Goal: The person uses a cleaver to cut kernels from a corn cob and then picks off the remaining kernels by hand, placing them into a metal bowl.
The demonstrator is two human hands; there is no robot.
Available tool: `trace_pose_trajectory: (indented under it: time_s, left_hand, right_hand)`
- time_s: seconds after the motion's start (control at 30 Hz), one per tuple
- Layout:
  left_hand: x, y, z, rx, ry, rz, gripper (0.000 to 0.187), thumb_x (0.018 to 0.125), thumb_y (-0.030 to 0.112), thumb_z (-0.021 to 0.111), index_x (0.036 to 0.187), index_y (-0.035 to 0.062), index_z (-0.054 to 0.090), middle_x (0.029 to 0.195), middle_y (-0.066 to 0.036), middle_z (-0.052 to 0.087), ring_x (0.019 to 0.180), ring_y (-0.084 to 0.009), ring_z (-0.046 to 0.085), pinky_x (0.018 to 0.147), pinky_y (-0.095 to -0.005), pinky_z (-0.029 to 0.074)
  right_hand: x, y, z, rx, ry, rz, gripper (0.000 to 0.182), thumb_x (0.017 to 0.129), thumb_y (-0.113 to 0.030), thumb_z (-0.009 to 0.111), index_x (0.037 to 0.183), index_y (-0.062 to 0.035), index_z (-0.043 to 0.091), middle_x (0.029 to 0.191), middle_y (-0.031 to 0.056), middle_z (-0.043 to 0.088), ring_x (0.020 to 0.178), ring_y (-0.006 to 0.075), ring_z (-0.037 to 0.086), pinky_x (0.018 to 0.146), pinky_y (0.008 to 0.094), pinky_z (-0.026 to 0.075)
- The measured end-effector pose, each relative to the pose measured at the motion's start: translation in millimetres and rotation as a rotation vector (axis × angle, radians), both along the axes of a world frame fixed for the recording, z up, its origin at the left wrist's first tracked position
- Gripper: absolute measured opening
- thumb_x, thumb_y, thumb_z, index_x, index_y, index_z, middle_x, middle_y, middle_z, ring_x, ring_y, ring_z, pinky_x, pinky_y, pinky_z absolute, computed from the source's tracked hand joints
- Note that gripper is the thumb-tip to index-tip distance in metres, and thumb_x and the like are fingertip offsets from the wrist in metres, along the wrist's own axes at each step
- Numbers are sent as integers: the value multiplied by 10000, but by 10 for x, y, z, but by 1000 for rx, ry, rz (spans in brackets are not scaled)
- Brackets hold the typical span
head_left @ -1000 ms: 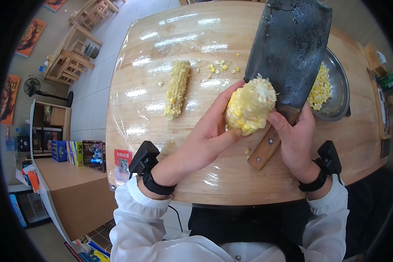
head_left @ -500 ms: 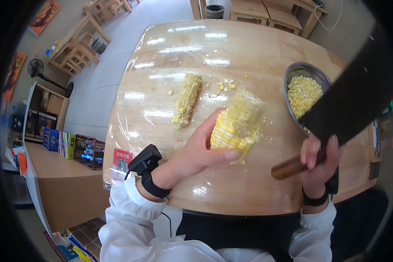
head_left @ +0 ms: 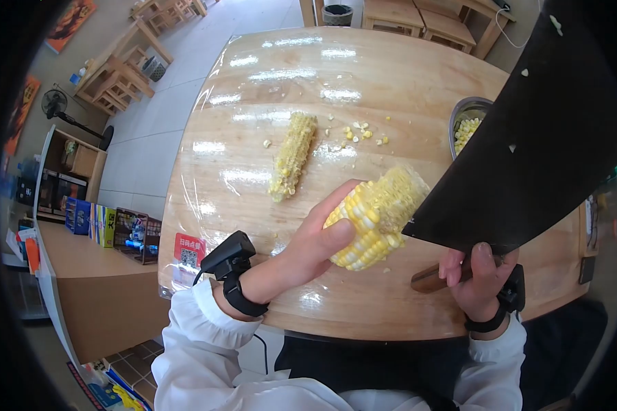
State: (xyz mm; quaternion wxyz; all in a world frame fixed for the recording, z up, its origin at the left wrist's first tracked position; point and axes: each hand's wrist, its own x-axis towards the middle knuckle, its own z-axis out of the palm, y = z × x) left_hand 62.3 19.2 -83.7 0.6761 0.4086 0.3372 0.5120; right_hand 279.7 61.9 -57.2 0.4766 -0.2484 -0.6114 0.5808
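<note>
My left hand (head_left: pixel 322 236) is wrapped round a corn cob (head_left: pixel 365 257), its near part full of yellow and white kernels and its far end stripped bare. In my right hand (head_left: pixel 481 281) is a cleaver (head_left: pixel 521 164), gripped by its wooden handle (head_left: pixel 432 279), with the wide dark blade raised. The blade's lower corner overlaps the edge of the corn's stripped end in this view. A stripped cob (head_left: pixel 295 157) lies on the table beyond my left hand. Behind the blade, a metal bowl (head_left: pixel 454 122) of loose kernels (head_left: pixel 467 131) is partly hidden.
The wooden table (head_left: pixel 253 89) has a glossy clear cover. Loose kernels (head_left: pixel 363 130) are scattered near its middle. At its left edge is a red QR-code card (head_left: pixel 189 251). A wooden cabinet (head_left: pixel 110 267) holding small boxes stands to the left, with a fan (head_left: pixel 56 103) behind it.
The cleaver has come left and closer to the corn, now covering more of the bowl. The corn has turned in my left hand, its bare end now pointing further right.
</note>
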Motion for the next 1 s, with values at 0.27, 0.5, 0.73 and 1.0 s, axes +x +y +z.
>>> trace_pose_trajectory:
  time_s: [0.27, 0.5, 0.73, 1.0]
  left_hand:
    - [17, 1, 30, 14, -102, 27, 675, 846, 540, 518, 1239, 4, 398, 1122, -70, 508, 1038, -126, 489, 877, -272, 402]
    - [-19, 25, 36, 7, -73, 50, 593, 889, 515, 444, 1170, -7, 453, 1032, -72, 549, 955, -121, 527, 831, -260, 420]
    - [-33, 44, 117, -63, -55, 60, 546, 910, 476, 415, 1152, -9, 476, 1020, -80, 562, 937, -125, 539, 822, -264, 427]
    - [-86, 47, 108, -184, 31, 19, 511, 927, 454, 372, 1104, -6, 510, 828, -44, 583, 651, -66, 544, 530, -186, 421]
  right_hand:
    - [-14, 3, 24, -1, -76, 27, 170, 909, -153, 433, 1039, -45, 455, 616, 91, 534, 416, 125, 463, 436, 265, 441]
    - [-8, 37, 3, 30, -119, 25, 141, 900, -130, 441, 977, -18, 479, 604, 83, 530, 424, 126, 474, 447, 267, 446]
    - [-61, 47, 48, -185, -35, -13, 129, 873, -68, 508, 771, -4, 554, 635, 70, 577, 471, 84, 515, 477, 226, 449]
    - [-115, 49, 68, -260, 1, 0, 66, 885, -56, 486, 902, 4, 509, 640, 70, 551, 458, 76, 489, 447, 209, 420]
